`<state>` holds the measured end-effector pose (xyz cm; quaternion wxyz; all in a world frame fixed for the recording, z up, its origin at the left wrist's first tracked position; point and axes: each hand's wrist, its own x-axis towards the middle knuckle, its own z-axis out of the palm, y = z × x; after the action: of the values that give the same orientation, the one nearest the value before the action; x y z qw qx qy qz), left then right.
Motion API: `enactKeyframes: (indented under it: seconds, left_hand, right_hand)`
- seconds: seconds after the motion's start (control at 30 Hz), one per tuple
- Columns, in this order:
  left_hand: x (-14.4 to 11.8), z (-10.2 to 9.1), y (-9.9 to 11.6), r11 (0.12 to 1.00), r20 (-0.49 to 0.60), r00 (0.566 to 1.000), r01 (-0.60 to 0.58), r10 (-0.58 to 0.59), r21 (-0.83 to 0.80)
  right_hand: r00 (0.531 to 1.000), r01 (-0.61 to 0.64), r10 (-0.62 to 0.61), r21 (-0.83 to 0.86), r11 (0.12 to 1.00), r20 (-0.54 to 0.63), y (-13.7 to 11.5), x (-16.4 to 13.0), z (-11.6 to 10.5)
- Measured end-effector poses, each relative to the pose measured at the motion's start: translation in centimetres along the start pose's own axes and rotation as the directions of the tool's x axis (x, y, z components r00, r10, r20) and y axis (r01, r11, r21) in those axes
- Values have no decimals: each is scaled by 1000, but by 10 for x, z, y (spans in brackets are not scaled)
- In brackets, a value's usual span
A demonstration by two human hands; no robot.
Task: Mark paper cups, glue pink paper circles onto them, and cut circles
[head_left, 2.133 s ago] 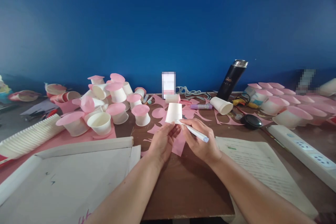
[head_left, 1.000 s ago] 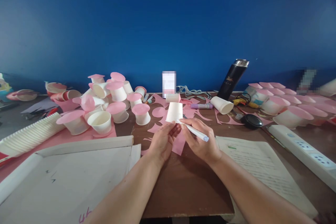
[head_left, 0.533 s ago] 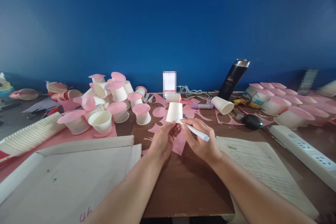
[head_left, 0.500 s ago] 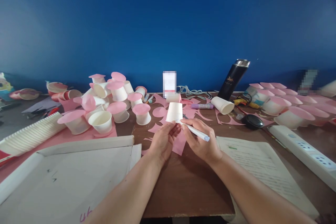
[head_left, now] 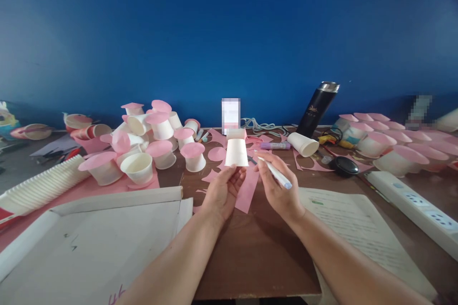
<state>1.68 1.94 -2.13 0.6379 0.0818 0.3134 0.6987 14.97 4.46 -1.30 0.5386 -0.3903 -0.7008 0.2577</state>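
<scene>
My left hand [head_left: 222, 191] holds an upside-down white paper cup [head_left: 236, 152] by its rim, just above the brown table [head_left: 255, 252]. My right hand [head_left: 279, 188] grips a white pen with a pale blue end [head_left: 275, 173]; its tip points toward the cup but stands a little to the right of it. A sheet of pink paper [head_left: 246, 190] lies under and between both hands.
A heap of white cups with pink round tops [head_left: 153, 140] lies at the left, more such cups [head_left: 386, 140] at the right. A stack of cups [head_left: 39, 183], a white board [head_left: 89, 243], an open booklet [head_left: 358, 228], a power strip [head_left: 411, 205], a black flask [head_left: 317, 107], a loose cup [head_left: 302, 144], a purple glue stick [head_left: 275, 145].
My right hand has pulled the pen away from the cup's rim, up and to the right. My left hand has turned the cup slightly and lifted it a little.
</scene>
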Motion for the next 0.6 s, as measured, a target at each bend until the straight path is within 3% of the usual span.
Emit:
enactKeyframes:
  seconds: [0.1, 0.2, 0.27, 0.43, 0.6]
  left_hand:
    - [-3, 2, 1, 999, 45, 999, -16, 18, -43]
    - [-5, 3, 1, 997, 75, 997, -13, 19, -73]
    - [-6, 4, 0, 998, 85, 996, 3, 3, -66]
    - [-8, 3, -4, 998, 102, 993, 65, -67, 19]
    - [-10, 2, -4, 988, 52, 987, 151, -153, 43]
  right_hand:
    - [963, -270, 268, 143, 952, 33, 6, 6, 3]
    - [846, -530, 513, 335, 779, 144, 14, 9, 8]
    - [769, -629, 591, 454, 631, 243, 17, 10, 11]
    - [710, -642, 595, 695, 325, 377, 20, 12, 12]
    - [664, -655, 617, 727, 207, 422, 22, 17, 9]
